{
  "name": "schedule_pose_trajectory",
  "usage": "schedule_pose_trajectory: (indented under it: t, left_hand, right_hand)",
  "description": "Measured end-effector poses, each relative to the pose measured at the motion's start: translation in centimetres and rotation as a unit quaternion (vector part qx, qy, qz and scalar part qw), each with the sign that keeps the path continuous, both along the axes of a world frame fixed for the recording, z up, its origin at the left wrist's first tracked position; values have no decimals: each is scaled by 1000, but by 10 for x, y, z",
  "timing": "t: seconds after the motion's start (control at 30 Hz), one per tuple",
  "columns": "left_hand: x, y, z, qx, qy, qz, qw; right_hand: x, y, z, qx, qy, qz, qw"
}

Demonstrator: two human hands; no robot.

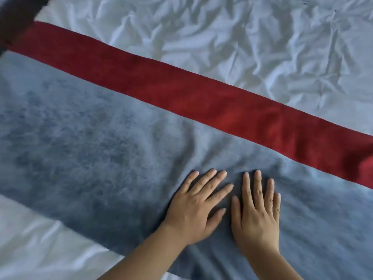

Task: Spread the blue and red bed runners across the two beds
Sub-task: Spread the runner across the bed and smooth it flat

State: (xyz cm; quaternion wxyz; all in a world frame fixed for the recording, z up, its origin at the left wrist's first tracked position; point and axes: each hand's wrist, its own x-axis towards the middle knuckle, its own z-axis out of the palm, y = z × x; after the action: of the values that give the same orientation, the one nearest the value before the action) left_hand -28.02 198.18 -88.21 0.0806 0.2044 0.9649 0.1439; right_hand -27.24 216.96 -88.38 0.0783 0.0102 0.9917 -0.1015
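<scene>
A bed runner lies across the bed, running from the upper left to the lower right. Its wide blue part [84,142] is fuzzy and fills the middle of the view. A narrower red band [181,93] borders it on the far side. My left hand [193,209] and my right hand [256,211] lie side by side, palms down and fingers straight, pressing on the blue part near its near edge. A few soft folds rise in the blue cloth just beyond my fingertips.
A wrinkled white bed sheet [242,37] covers the bed beyond the red band. More white sheet [30,243] shows at the lower left, in front of the runner. A dark edge [14,15] sits at the top left corner.
</scene>
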Motion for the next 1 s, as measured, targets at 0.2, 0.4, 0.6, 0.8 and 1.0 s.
schedule_pose_trajectory:
  t: [0.2, 0.4, 0.6, 0.8, 1.0]
  left_hand:
    - [-38, -163, 1, -43, -8, 13, 999]
    - [-82, -302, 15, -94, -29, 114, 989]
    - [-107, -431, 14, -117, -38, 201, 972]
    - [-107, -520, 8, -125, -52, 300, 944]
    - [-106, -521, 2, -120, -46, 318, 939]
  right_hand:
    - [-48, -127, 2, 1, -2, 17, 1000]
    - [-80, -258, 9, 9, -28, 94, 995]
    - [-103, -347, 6, 10, -52, 116, 992]
    - [-121, -412, 4, 25, -52, 172, 983]
    - [-124, -426, 3, 54, -59, 178, 981]
